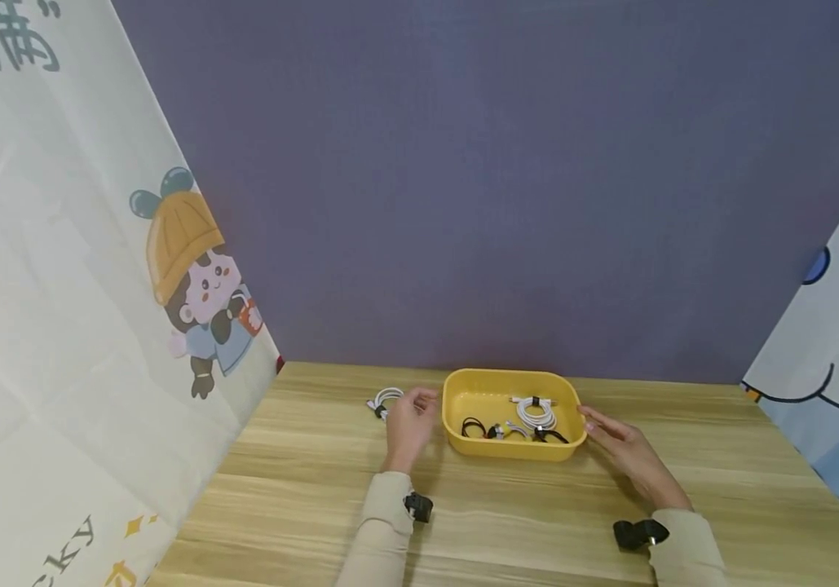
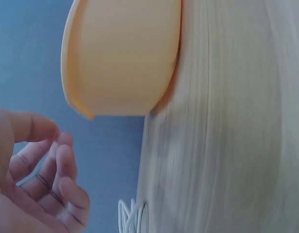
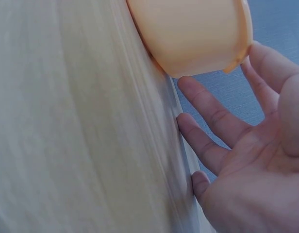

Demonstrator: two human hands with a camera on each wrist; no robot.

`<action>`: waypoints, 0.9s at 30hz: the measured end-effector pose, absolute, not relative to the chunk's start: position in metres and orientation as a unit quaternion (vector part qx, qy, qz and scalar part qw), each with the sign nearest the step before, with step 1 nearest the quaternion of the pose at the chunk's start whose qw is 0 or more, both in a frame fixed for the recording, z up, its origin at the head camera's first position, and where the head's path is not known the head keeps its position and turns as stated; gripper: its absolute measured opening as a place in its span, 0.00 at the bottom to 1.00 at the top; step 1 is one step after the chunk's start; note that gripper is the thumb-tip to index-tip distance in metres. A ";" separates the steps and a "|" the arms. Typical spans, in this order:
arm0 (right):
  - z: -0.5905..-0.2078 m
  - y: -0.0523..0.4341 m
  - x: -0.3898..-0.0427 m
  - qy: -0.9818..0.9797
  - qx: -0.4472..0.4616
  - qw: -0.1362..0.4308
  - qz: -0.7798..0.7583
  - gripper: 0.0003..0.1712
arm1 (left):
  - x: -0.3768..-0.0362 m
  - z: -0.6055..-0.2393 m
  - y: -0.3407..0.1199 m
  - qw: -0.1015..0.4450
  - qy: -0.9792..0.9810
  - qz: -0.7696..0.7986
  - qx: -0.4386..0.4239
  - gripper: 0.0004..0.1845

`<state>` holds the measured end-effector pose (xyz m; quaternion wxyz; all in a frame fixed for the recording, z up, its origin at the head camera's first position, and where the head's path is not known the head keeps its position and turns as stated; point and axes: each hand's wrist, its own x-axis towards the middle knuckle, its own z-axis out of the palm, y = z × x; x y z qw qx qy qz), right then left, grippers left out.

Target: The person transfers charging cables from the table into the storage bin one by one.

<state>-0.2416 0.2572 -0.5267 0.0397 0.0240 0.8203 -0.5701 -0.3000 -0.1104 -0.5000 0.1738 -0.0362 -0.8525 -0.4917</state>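
Note:
A yellow plastic bin (image 1: 514, 449) stands on the table near its back edge. Inside it lie a coiled white cable (image 1: 536, 417) with a black tie, a black cable loop (image 1: 473, 425) and other small cords. My left hand (image 1: 410, 422) hovers just off the bin's left end, fingers loosely bent and holding nothing; a gap shows between them in the left wrist view. Another white cable coil (image 1: 386, 398) lies beside this hand. At the opposite end my right hand (image 1: 632, 456) touches the bin with fairly straight, spread fingers, the thumb at the rim in the right wrist view.
The wood-grain table (image 1: 507, 522) ends at a grey-purple backdrop (image 1: 492, 187) behind the bin. Printed cloths hang at the left (image 1: 59, 285) and right (image 1: 830, 350). A small black device is strapped to each wrist.

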 end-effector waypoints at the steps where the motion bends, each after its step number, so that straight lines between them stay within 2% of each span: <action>1: -0.527 0.258 -0.241 0.822 0.021 0.038 -0.568 0.38 | -0.300 -0.499 -0.112 0.177 -0.855 -0.486 -0.029 0.04; 17: -0.528 0.261 -0.242 0.825 -0.003 0.040 -0.563 0.39 | -0.307 -0.506 -0.144 0.182 -0.892 -0.412 0.039 0.06; 27: -0.528 0.262 -0.241 0.822 -0.009 0.038 -0.568 0.38 | -0.308 -0.514 -0.158 0.153 -0.905 -0.391 0.067 0.14</action>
